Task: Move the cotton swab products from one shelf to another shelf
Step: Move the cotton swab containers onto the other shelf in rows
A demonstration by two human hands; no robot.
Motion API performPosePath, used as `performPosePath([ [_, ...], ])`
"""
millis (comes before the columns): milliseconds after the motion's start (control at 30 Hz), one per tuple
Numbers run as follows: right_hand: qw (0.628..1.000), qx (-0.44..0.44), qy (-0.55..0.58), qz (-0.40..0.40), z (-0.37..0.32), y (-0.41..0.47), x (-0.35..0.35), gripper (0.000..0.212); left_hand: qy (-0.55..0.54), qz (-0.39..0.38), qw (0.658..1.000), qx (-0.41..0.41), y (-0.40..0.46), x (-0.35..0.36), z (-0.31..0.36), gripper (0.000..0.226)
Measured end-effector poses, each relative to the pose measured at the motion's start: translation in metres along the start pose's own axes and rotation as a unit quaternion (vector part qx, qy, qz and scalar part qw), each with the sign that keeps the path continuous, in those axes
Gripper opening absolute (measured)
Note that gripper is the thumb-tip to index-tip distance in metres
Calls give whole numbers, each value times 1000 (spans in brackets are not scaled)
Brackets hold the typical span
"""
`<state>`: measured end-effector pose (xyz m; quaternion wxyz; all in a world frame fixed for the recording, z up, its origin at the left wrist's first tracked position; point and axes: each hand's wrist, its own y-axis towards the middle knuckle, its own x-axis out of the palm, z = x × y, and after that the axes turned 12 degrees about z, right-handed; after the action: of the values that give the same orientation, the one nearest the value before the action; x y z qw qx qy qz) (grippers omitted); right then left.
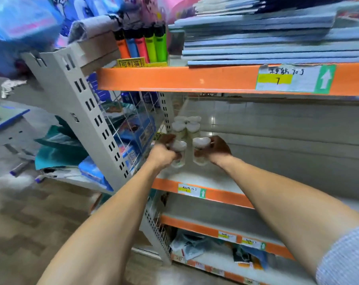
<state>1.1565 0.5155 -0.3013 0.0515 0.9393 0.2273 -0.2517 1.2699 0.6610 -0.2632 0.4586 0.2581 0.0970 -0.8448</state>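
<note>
Both my arms reach into the middle shelf, which has a white board and an orange front edge. My left hand grips a clear cotton swab jar with a white lid. My right hand grips a second jar of the same kind just to the right. The two held jars stand side by side, close to the shelf board. Behind them, in the shelf's back left corner, stand several more cotton swab jars.
The upper shelf carries a stack of blue notebooks and a box of coloured lighters. A wire side panel and a grey slotted upright close the left. Lower shelves hold packets.
</note>
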Motion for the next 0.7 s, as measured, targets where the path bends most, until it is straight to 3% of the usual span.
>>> performPosePath([
  [133, 1000, 4, -6, 16, 1, 15, 4, 61, -32, 18, 999, -11, 27, 15, -11, 62],
  [200, 1000, -7, -7, 17, 6, 23, 8, 65, -26, 31, 999, -15, 38, 23, -17, 70],
  [367, 1000, -18, -5, 8, 12, 33, 19, 63, 14, 52, 999, -3, 56, 34, -26, 60],
  [467, 1000, -23, -10, 11, 15, 39, 31, 63, 27, 53, 998, 10, 67, 39, -35, 66],
  [700, 998, -5, 4, 70, 13, 57, 58, 69, -52, 45, 998, 8, 85, 45, -47, 62],
])
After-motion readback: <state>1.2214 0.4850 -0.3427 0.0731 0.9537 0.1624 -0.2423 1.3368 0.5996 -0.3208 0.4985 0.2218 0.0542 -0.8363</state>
